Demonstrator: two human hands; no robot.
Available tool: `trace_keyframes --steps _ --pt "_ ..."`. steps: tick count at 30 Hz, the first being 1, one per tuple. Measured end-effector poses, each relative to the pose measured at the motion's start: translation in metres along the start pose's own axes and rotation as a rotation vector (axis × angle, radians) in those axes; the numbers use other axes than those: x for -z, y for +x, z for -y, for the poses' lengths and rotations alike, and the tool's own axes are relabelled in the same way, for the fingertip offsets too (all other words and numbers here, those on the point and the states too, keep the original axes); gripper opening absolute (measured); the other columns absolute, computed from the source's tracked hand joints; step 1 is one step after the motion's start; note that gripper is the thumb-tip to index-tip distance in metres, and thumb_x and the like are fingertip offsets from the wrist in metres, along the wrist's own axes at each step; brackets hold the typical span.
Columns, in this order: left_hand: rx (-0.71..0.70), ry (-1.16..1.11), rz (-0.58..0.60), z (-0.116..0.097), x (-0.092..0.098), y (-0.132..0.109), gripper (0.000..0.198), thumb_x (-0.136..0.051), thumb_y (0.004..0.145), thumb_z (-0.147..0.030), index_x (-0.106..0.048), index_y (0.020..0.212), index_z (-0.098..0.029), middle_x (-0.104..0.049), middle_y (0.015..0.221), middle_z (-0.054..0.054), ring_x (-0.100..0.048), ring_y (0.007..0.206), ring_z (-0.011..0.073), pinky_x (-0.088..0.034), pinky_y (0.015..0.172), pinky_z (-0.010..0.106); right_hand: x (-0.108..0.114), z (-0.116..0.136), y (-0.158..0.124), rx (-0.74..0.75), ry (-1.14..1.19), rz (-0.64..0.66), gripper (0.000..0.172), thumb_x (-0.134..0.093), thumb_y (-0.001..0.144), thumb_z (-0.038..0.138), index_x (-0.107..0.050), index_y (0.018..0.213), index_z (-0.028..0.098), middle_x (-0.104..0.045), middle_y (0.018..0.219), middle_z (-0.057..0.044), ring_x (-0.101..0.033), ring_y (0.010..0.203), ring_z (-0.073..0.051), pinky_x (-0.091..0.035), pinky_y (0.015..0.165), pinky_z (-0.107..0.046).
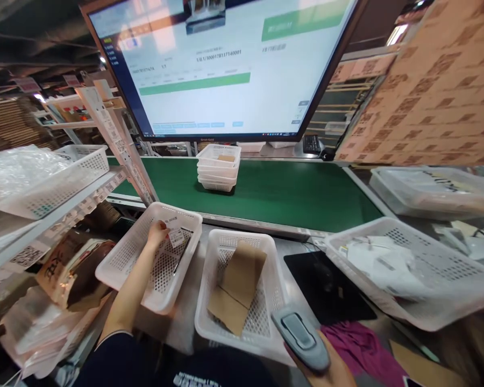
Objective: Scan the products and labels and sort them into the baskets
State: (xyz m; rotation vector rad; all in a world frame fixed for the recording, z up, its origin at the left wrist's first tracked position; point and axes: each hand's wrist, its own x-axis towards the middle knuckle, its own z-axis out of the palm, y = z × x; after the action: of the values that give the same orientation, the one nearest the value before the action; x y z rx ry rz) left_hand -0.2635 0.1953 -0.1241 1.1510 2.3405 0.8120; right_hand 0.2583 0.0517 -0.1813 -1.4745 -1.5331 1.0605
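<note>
a person's left hand (158,232) is inside a white left basket (125,255), fingers curled beside a small labelled packet (176,237) lying there; i cannot tell whether that grip has hold of it. the right hand (334,363) has its grip closed around a grey handheld scanner (300,336), near a middle basket (203,290) containing brown cardboard (244,274).

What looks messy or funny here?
The purple cloth lies crumpled beside the black mat, near the scanner in the right hand, not folded neatly. The creased cardboard sits slanted in the middle basket. I see nothing clearly spilled.
</note>
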Motion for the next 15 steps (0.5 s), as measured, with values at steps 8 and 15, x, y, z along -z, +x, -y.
trace_keyframes --steps 8,15 --pt "-0.299 -0.589 0.126 -0.004 -0.072 -0.09 0.026 -0.077 0.078 -0.04 -0.063 0.087 -0.02 -0.075 0.085 0.005 -0.073 0.078 0.0211 -0.059 0.068 0.029 -0.078 0.103 0.066 0.243 -0.293 0.418 0.014 -0.06 0.079 0.035 -0.054 0.084 0.024 -0.065 0.088 -0.006 -0.066 0.078 -0.026 -0.045 0.067 -0.034" --pt "-0.318 -0.137 0.274 0.001 -0.089 -0.083 0.026 -0.078 0.088 -0.03 -0.071 0.111 -0.021 -0.08 0.109 0.006 -0.075 0.091 0.0212 -0.057 0.085 0.031 -0.048 0.015 0.05 0.058 -0.302 0.472 0.031 -0.064 0.074 0.045 -0.071 0.093 0.022 -0.079 0.096 -0.01 -0.076 0.093 -0.034 -0.059 0.082 -0.041"
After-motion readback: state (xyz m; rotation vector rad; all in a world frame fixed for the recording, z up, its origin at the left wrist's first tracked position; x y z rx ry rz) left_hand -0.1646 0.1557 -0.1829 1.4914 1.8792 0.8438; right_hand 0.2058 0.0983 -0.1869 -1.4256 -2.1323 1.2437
